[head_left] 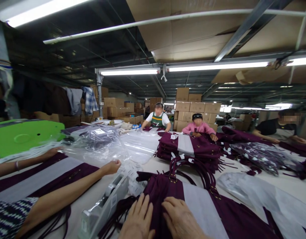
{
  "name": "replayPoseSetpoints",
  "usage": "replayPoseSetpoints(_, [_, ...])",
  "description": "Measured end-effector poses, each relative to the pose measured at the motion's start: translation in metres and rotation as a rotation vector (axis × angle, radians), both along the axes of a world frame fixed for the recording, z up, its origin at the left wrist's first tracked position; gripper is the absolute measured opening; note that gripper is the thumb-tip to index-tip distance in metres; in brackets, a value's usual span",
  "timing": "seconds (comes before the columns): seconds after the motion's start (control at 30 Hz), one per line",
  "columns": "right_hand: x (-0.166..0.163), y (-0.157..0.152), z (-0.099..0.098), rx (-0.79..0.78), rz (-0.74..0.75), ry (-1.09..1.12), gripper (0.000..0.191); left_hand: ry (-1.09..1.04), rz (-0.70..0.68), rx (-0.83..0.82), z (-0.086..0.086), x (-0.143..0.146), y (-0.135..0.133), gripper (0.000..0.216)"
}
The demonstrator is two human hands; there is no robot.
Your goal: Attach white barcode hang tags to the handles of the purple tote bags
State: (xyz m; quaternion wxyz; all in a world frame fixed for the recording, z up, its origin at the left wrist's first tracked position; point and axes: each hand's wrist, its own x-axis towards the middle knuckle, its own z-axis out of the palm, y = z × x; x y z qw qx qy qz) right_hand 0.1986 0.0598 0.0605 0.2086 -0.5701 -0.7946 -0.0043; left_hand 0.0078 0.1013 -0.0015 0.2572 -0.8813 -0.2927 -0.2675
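Observation:
My left hand (139,217) and my right hand (180,217) lie flat, fingers stretched out, side by side on a maroon garment (165,189) with a grey-white stripe (200,209) and dark cords. The garment is spread on the pale table (153,166) right in front of me. Neither hand holds anything. Beside my left hand stands a tape dispenser (105,202).
A co-worker's arms (68,191) reach in from the left over another maroon garment (40,179). A stack of folded maroon garments (190,149) sits mid-table, clear plastic bags (110,142) behind. Three people work at the far side; cardboard boxes (196,108) and a green machine (26,136) stand around.

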Motion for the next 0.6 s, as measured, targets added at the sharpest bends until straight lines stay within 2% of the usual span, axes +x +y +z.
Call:
replayPoseSetpoints(0.07, [-0.015,0.007,0.009,-0.012,-0.010,0.040,0.029,-0.003,0.113,-0.053,-0.023,0.001,0.008,0.054])
replayPoseSetpoints(0.17, [-0.032,0.018,0.013,-0.035,-0.008,0.059,0.031,-0.117,0.179,-0.112,-0.056,0.000,0.007,0.066])
replayPoseSetpoints(0.27, [-0.045,0.030,0.003,-0.047,0.027,0.025,0.034,-0.223,0.137,-0.131,-0.066,-0.005,0.000,0.074])
replayPoseSetpoints(0.37, [-0.051,0.041,-0.021,-0.046,0.104,-0.042,0.037,-0.209,0.079,-0.251,-0.049,-0.013,-0.009,0.069])
replayPoseSetpoints(0.47, [-0.051,0.047,-0.050,0.038,0.137,-0.085,0.039,-0.159,0.022,-0.448,-0.013,-0.021,-0.011,0.047])
replayPoseSetpoints(0.53, [-0.051,0.049,-0.066,0.131,0.120,-0.089,0.040,-0.179,0.074,-0.607,0.017,-0.023,0.001,0.028])
replayPoseSetpoints(0.6, [-0.050,0.051,-0.077,0.214,0.101,-0.085,0.041,-0.209,0.225,-0.739,0.047,-0.023,0.027,0.023])
